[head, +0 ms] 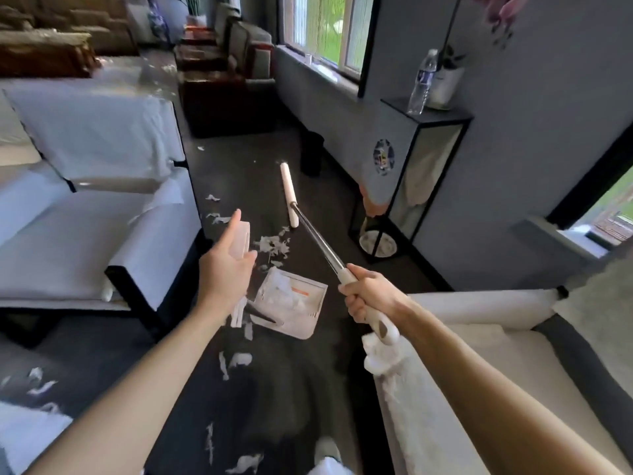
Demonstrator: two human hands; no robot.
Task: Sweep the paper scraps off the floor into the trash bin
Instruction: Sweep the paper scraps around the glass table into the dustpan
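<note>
Right hand [364, 298] grips the broom [315, 234]; left hand [222, 274] holds the dustpan [303, 318] by its handle (paper scraps [286, 291] inside).

1. Broom pole [318, 238]: bright, polished metal; broom grip [375, 315]: smooth white plastic.
2. Dustpan [301, 327]: pale, smooth plastic.
3. Scraps [274, 243]: thin white paper, ragged.
4. Floor [246, 173]: dark, matt.
5. Sofa [85, 132]: creased white cloth.
6. Bottle [423, 84]: clear, glossy plastic.

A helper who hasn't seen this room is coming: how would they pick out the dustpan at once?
Find the dark floor running between the white-covered seats. On it, between the left hand and right hand, lies the dustpan. It is the only flat, pale tray, with an orange mark and scraps inside, unlike the slim-headed broom reaching farther up.
</note>
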